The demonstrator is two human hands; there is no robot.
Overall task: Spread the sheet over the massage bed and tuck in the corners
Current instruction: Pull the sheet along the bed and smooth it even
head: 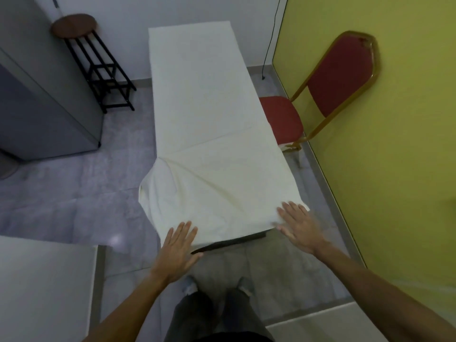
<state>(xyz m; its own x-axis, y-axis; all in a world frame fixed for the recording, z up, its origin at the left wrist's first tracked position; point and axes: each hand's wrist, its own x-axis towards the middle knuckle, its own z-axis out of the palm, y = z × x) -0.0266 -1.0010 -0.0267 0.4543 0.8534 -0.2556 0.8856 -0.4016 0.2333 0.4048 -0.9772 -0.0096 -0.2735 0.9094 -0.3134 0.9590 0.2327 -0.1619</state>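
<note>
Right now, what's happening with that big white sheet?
A person is making up a massage bed. The cream sheet lies along the whole bed. The left hand and right hand are flat with straight fingers at the near end, one at each corner. The sheet is wrinkled there and hangs loose off the near left side, and the bed's dark edge shows, so those corners are not yet tucked. A red chair stands beside the bed.

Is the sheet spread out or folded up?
Spread out. The sheet covers the bed top; its near left corner hangs loose, untucked.
</note>
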